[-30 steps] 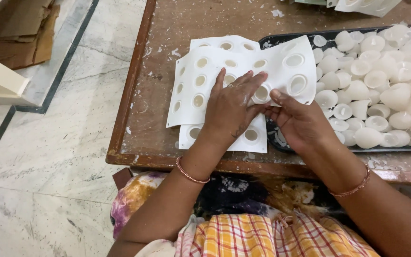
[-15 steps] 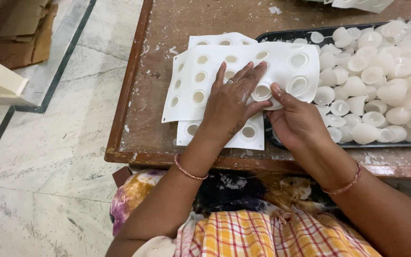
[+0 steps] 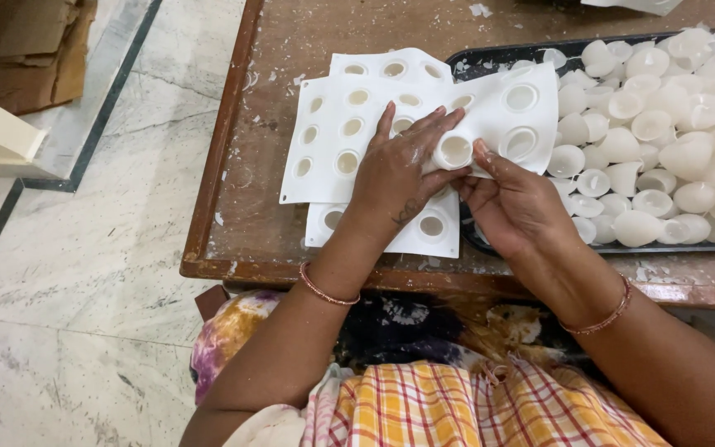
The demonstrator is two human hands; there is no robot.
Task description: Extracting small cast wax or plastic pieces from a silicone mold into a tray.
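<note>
Here: left hand lies flat on the white mould sheet, fingers spread, thumb against a white cup | right hand fingers pinch the sheet's edge just beside that cup, seemingly from beneath | beyond the fingers, black tray heaped with loose cups | wooden surface.

Lower white mould sheet mostly hidden under the upper mould sheet and left hand, black tray and its white cups cut off at right edge, tabletop cut off at top, cardboard cropped top left.
</note>
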